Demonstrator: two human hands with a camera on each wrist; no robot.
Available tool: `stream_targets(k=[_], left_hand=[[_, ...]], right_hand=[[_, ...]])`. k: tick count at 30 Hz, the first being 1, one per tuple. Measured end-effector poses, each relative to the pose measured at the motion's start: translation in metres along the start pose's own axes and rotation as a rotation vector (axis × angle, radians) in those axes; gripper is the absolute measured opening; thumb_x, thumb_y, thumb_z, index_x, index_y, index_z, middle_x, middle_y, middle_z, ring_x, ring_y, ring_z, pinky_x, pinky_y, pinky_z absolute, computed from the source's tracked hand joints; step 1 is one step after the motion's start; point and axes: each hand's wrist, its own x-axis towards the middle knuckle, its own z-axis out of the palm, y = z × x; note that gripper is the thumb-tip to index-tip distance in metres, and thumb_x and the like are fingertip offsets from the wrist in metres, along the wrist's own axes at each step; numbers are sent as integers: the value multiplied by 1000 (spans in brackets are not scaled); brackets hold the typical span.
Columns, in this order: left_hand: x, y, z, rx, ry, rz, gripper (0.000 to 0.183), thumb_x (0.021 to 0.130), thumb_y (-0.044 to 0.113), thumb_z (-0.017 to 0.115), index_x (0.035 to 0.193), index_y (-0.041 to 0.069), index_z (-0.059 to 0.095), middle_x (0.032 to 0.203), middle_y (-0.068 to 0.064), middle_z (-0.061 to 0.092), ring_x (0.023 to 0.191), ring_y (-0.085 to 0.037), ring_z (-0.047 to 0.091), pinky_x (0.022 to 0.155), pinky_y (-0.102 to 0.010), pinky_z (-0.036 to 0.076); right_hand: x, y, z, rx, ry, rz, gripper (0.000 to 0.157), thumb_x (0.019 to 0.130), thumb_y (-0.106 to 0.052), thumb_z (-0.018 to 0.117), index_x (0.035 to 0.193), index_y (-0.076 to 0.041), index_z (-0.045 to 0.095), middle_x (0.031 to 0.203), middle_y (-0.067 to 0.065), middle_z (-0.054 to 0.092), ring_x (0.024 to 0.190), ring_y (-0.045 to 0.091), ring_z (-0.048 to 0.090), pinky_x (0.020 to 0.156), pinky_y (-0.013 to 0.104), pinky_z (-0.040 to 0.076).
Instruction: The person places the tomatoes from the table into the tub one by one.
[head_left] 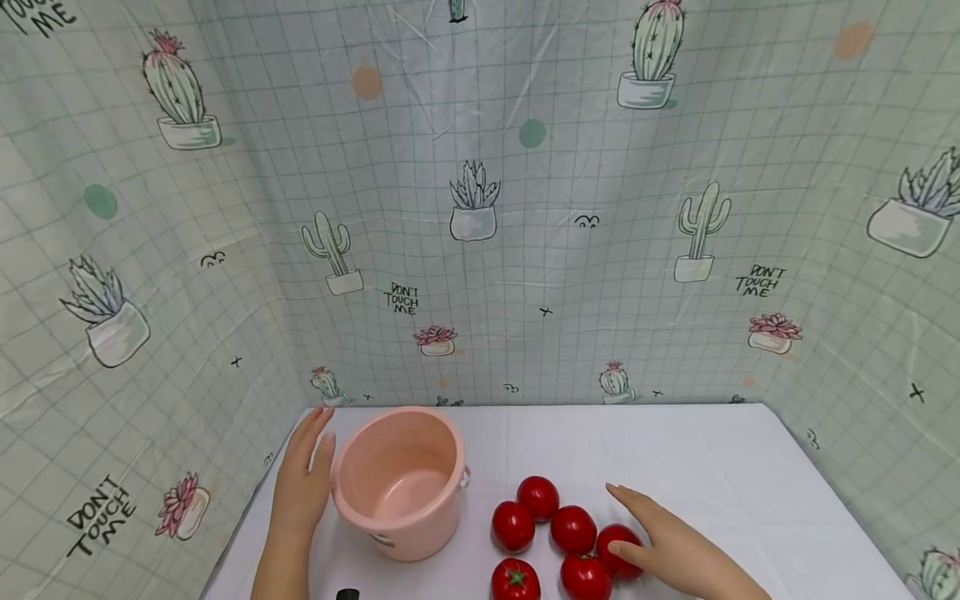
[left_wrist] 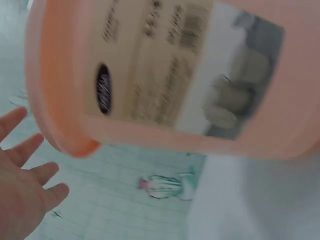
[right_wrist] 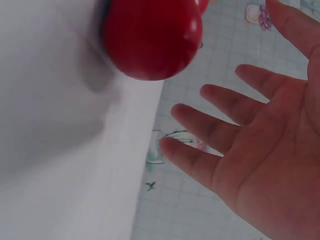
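A pink bucket (head_left: 405, 500) stands upright on the left half of the table, its opening facing up and its inside bare. My left hand (head_left: 302, 479) is beside its left wall with the fingers extended; in the left wrist view they spread near the rim, apart from it. Several red tomatoes (head_left: 573, 530) lie in a group right of the bucket, one (head_left: 516, 579) showing its green calyx. To their right is my right hand (head_left: 671, 546), palm turned toward them. Its straight, spread fingers (right_wrist: 200, 160) hold nothing, and the thumb overlaps the rightmost tomato (head_left: 611, 542) in the head view.
The white table (head_left: 720, 467) meets a cloth backdrop (head_left: 525, 275) printed with cacti behind and on both sides. A small black object (head_left: 348, 594) shows at the bottom edge, mostly cut off. The bucket carries a printed label (left_wrist: 150, 65).
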Motion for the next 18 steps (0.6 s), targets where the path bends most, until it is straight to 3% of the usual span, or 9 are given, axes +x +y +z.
stream_targets(k=[4, 8, 11, 15, 18], left_hand=[[-2, -18, 3, -236, -56, -178, 55, 105, 50, 32, 155, 27, 33, 164, 1, 25, 153, -29, 20, 121, -58, 19], [-7, -31, 16, -462, -120, -283, 61, 103, 58, 28, 158, 32, 21, 165, 5, 20, 153, -22, 18, 121, -30, 27], [-9, -34, 24, -517, -139, -310, 62, 103, 57, 29, 159, 33, 16, 166, 4, 17, 153, -21, 17, 119, -29, 27], [-10, -37, 31, -545, -142, -307, 62, 104, 51, 33, 159, 30, 14, 167, 3, 13, 154, -21, 13, 124, -46, 18], [-12, -41, 35, -600, -133, -343, 59, 105, 50, 33, 159, 31, 17, 167, 6, 13, 154, -18, 13, 123, -36, 23]], right_hand=[[-1, 12, 5, 113, -33, 41, 77, 87, -44, 71, 151, -17, 40, 151, 18, 44, 133, 44, 46, 100, 66, 44], [1, 20, 11, 192, -63, 92, 79, 86, -42, 73, 152, -16, 38, 144, 24, 49, 125, 46, 51, 91, 68, 48], [3, 26, 15, 228, -81, 101, 80, 86, -41, 73, 152, -15, 38, 138, 25, 53, 121, 46, 53, 87, 69, 49], [4, 34, 20, 249, -89, 87, 80, 84, -40, 75, 151, -14, 39, 132, 22, 57, 116, 39, 56, 86, 65, 52], [5, 37, 23, 254, -89, 112, 85, 79, -41, 79, 150, -14, 41, 129, 18, 59, 111, 32, 58, 84, 58, 56]])
